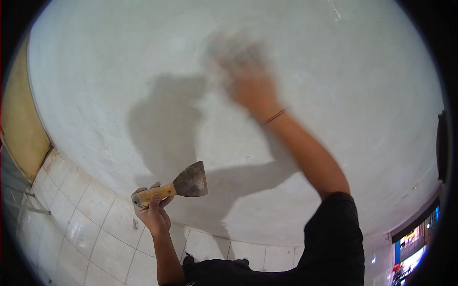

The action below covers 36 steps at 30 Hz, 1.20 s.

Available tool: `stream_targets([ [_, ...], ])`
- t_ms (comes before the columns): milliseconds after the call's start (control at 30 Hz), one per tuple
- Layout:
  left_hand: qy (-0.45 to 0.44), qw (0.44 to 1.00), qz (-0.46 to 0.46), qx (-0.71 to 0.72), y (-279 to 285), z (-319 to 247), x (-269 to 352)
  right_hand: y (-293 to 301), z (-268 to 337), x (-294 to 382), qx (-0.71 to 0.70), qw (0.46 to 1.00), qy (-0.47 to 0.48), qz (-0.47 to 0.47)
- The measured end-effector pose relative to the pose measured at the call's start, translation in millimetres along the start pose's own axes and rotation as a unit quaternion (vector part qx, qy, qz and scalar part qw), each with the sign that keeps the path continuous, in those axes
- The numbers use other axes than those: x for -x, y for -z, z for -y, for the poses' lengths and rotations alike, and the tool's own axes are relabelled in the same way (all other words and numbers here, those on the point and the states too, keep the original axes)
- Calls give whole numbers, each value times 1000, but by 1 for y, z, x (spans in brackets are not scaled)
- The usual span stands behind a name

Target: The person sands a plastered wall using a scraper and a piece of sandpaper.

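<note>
My left hand (154, 211) grips the yellow wooden handle of a putty knife (190, 180), low in front of the wall. The knife's broad metal blade points right and is stained with pale residue. My right hand (250, 71) is raised at the upper middle of the pale plastered wall (118, 53). Motion blurs its fingers, so whether something lies under them cannot be made out. A thin dark band circles that wrist. Shadows of my head and arms fall across the wall.
White floor tiles (111, 221) run along the wall's foot. At the left stand a yellowish panel (23, 114) and a thin metal frame (34, 205). A bright opening (411, 250) shows at the lower right, and a dark object (442, 148) at the right edge.
</note>
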<state>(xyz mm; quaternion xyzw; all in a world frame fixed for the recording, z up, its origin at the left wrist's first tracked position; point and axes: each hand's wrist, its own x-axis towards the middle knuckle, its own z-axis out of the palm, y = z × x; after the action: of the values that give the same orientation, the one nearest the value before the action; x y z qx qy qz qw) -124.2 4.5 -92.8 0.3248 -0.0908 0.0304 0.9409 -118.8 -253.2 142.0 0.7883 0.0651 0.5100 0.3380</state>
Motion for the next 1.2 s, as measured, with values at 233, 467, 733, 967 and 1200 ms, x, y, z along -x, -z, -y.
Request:
stream_targets([
  [233,-12,1000,10,-6,22,34,-2,4,-25,-6,178,966,-186,-33],
  [467,-35,999,-24,12,5,38,-7,-41,67,100,-78,967,154,187],
  [733,-85,996,11,26,21,53,-12,12,-80,-3,218,935,-229,-158],
  [967,-49,998,-28,29,43,60,-17,-64,70,66,-57,981,160,95],
  [1200,-41,999,-4,-21,25,55,-18,9,-91,5,36,957,-222,-185],
])
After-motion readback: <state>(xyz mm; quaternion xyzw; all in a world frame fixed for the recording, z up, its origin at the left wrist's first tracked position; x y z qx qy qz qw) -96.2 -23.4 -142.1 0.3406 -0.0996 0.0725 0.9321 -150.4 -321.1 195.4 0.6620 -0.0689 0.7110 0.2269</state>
